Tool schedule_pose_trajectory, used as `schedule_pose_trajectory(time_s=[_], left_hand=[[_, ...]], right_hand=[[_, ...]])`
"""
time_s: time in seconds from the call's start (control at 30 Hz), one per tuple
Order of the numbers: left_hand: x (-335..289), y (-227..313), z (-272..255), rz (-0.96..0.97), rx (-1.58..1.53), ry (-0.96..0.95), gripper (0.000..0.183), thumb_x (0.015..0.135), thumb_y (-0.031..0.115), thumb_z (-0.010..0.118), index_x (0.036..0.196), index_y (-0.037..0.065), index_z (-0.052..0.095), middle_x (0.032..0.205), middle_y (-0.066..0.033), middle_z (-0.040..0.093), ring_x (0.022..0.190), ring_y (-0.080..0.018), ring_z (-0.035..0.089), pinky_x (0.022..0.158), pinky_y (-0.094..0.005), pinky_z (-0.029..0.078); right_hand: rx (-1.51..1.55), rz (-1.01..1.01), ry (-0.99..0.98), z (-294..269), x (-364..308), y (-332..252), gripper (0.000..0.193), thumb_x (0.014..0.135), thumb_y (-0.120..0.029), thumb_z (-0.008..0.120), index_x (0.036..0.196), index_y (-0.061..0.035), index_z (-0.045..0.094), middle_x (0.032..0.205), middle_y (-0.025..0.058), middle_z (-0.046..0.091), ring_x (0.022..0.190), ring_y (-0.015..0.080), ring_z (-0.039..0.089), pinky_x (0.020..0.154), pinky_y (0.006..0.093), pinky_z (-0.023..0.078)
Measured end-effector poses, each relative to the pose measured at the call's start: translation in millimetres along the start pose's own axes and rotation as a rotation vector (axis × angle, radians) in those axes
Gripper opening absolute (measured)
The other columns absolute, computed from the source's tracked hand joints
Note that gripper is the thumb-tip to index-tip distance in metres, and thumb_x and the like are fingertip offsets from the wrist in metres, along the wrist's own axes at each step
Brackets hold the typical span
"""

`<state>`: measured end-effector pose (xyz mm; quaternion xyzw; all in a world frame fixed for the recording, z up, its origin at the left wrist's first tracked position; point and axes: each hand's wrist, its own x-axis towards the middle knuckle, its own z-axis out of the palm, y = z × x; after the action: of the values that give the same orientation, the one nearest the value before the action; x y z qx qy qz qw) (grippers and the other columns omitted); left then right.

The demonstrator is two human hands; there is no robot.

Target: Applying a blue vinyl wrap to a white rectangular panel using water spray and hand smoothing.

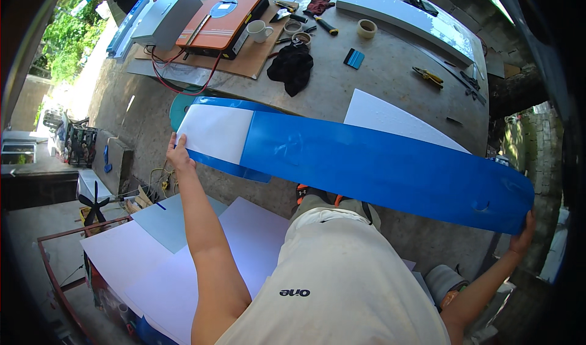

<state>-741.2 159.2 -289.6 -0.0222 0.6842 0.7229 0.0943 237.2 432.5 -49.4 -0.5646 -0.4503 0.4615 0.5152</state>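
Observation:
A long strip of glossy blue film (390,165) stretches across in front of me, with a white section (217,131) at its left end. My left hand (179,154) grips the edge of that white end, fingers along the rim. At the far right, my right hand (523,232) holds the strip's lower corner, its fingers partly hidden. More blue film hangs curled beneath the left end. Behind the strip, a white sheet (390,122) lies on the table (342,82).
On the table are an orange box (223,18), a white mug (259,31), a black cloth (291,67), a tape roll (366,29), a blue squeegee (353,59), pliers (428,76) and a long white panel (409,21). White sheets (177,272) lie at my lower left.

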Motion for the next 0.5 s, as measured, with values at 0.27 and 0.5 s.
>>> schedule_pose_trajectory(time_s=[0.27,0.5], left_hand=[[52.3,-2.3,1.3,-0.064,0.039,-0.054,0.047,0.085,-0.005,0.069,0.13,-0.002,0.056,0.12,-0.0183,0.064,0.1,-0.0263,0.066,0.085,-0.0377,0.057],[70.3,-2.1,3.9,-0.085,0.008,-0.099,0.049,0.086,-0.005,0.069,0.132,-0.001,0.054,0.122,-0.0204,0.063,0.102,-0.0277,0.066,0.088,-0.0402,0.056]], right_hand=[[-0.017,-0.015,0.047,-3.4,-65.6,-45.4,0.053,0.097,-0.027,0.058,0.142,-0.002,0.048,0.135,0.0087,0.055,0.124,0.0205,0.051,0.107,0.0368,0.037],[0.027,-0.001,0.112,-1.2,-97.9,-72.5,0.052,0.096,-0.028,0.059,0.139,-0.0019,0.049,0.133,0.0095,0.056,0.123,0.0219,0.051,0.105,0.0372,0.039]])
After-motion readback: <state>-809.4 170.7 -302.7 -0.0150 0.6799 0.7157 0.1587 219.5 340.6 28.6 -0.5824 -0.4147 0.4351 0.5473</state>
